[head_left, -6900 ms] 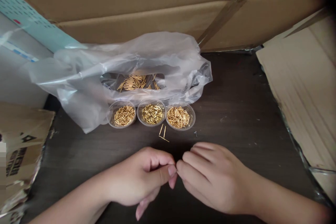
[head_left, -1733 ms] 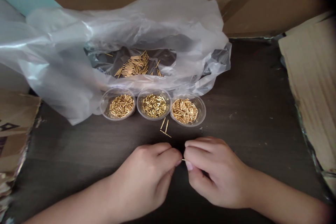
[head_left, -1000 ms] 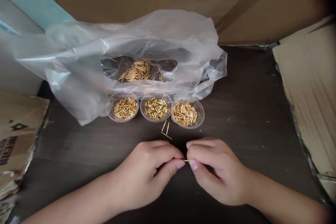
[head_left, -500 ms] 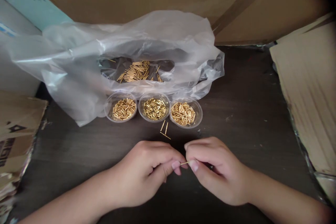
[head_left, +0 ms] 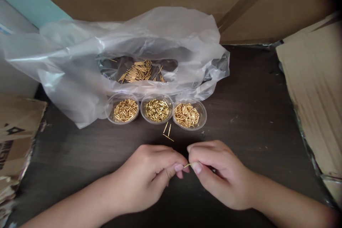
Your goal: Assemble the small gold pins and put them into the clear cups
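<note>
A thin gold pin (head_left: 187, 165) spans the small gap between my two hands. My left hand (head_left: 157, 174) pinches one end between thumb and fingertip, and my right hand (head_left: 219, 174) pinches the other. Just beyond them, several loose gold pins (head_left: 169, 137) lie on the dark table. Three clear round cups stand in a row: the left cup (head_left: 126, 111), the middle cup (head_left: 157, 109) and the right cup (head_left: 187, 114), each holding many small gold pieces. Behind these, longer gold pins (head_left: 139, 71) show through the opening of a plastic bag (head_left: 171, 25).
A large cardboard box (head_left: 149, 0) stands along the back of the dark table (head_left: 253, 114). Cardboard (head_left: 315, 96) borders the right side, and a torn box (head_left: 18, 131) sits at the left edge.
The hands have hardly moved, both still pinching the pin. The pin's visible part is tilted slightly more, and the camera view has shifted a little.
</note>
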Demonstrator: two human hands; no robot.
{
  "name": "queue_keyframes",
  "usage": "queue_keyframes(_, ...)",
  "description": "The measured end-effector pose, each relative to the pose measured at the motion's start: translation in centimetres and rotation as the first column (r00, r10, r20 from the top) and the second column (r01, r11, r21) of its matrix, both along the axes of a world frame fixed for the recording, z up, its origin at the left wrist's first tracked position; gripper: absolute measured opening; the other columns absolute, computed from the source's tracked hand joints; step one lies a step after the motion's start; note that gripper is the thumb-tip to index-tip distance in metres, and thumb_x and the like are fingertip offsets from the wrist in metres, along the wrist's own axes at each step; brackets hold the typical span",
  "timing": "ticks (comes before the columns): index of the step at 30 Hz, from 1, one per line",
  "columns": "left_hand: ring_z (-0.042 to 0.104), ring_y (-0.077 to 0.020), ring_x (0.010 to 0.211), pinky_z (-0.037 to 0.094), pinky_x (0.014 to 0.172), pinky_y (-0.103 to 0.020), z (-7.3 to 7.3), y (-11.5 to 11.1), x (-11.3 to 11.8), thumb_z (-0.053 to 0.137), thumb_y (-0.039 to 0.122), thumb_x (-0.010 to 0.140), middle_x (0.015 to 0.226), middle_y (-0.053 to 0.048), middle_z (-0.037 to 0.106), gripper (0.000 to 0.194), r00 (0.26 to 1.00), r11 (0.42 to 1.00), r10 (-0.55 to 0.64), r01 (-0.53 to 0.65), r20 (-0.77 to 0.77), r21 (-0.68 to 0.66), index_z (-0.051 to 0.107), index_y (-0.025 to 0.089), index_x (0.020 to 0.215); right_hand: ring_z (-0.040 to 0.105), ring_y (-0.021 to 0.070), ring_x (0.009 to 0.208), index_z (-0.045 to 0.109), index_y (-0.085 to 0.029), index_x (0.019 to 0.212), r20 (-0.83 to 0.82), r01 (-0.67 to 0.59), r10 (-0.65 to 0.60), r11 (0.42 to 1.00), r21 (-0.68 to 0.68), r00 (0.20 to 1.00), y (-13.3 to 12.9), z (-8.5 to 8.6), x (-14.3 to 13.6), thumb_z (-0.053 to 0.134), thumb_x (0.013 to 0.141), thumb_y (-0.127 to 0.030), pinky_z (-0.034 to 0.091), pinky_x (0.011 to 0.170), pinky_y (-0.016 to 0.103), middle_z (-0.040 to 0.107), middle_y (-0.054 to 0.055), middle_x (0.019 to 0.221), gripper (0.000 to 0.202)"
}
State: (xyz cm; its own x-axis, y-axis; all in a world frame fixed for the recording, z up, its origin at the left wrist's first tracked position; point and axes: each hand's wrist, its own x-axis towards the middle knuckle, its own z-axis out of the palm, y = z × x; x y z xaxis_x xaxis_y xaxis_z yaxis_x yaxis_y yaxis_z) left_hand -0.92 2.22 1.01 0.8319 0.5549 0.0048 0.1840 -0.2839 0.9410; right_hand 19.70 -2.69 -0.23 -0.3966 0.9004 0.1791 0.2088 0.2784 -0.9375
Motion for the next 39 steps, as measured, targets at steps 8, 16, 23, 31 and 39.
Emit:
queue_keyframes(8, 0.058, -0.0048, 0.059, 0.047, 0.06, -0.015, -0.16, -0.06, -0.07, 0.047, 0.01, 0.101, 0.079, 0.0, 0.064, 0.022, 1.0, 0.999, 0.02, -0.021, -0.013, -0.044, 0.067, 0.013, 0.094, 0.039, 0.0051, 0.053, 0.04, -0.019, 0.071, 0.001, 0.037, -0.037, 0.999, 0.007, 0.999, -0.06, -0.05, 0.0, 0.043, 0.091, -0.012, 0.029, 0.052, 0.019, 0.041, -0.006, 0.06, 0.021)
queue_keyframes(16, 0.059, -0.0044, 0.06, 0.048, 0.061, -0.014, 0.07, -0.12, 0.13, 0.051, 0.011, 0.1, 0.08, 0.001, 0.067, 0.018, 0.999, 0.997, 0.035, -0.035, -0.006, -0.063, 0.067, 0.014, 0.093, 0.04, 0.0054, 0.054, 0.043, -0.019, 0.071, -0.009, 0.051, -0.051, 0.999, 0.015, 0.999, -0.12, -0.01, -0.16, 0.045, 0.093, -0.012, 0.03, 0.052, 0.02, 0.043, -0.006, 0.06, 0.023)
queue_keyframes(23, 0.058, -0.0047, 0.058, 0.047, 0.06, -0.014, 0.0, -0.12, 0.09, 0.048, 0.013, 0.102, 0.074, 0.001, 0.063, 0.022, 0.999, 0.997, 0.035, -0.035, -0.009, -0.069, 0.067, 0.013, 0.091, 0.04, 0.0054, 0.054, 0.042, -0.019, 0.072, -0.015, 0.038, -0.038, 0.999, 0.0, 0.999, -0.06, -0.23, -0.12, 0.045, 0.092, -0.012, 0.03, 0.052, 0.019, 0.044, -0.006, 0.061, 0.021)
queue_keyframes(31, 0.057, -0.0048, 0.056, 0.047, 0.058, -0.014, -0.13, -0.21, 0.05, 0.049, 0.012, 0.102, 0.077, 0.0, 0.065, 0.022, 0.999, 0.996, 0.044, -0.044, 0.005, -0.079, 0.067, 0.013, 0.091, 0.039, 0.0068, 0.053, 0.042, -0.019, 0.071, -0.038, 0.011, -0.011, 1.0, -0.003, 0.999, 0.2, 0.01, -0.02, 0.045, 0.091, -0.012, 0.031, 0.051, 0.021, 0.043, -0.006, 0.059, 0.022)
queue_keyframes(39, 0.059, -0.0055, 0.059, 0.048, 0.058, -0.015, -0.38, -0.37, 0.05, 0.048, 0.013, 0.102, 0.081, -0.001, 0.065, 0.021, 0.999, 0.992, 0.048, -0.047, 0.009, -0.113, 0.068, 0.013, 0.094, 0.038, 0.0068, 0.052, 0.041, -0.02, 0.07, -0.043, 0.008, -0.008, 1.0, 0.007, 0.999, 0.1, 0.06, -0.08, 0.045, 0.09, -0.01, 0.031, 0.051, 0.021, 0.041, -0.006, 0.058, 0.022)
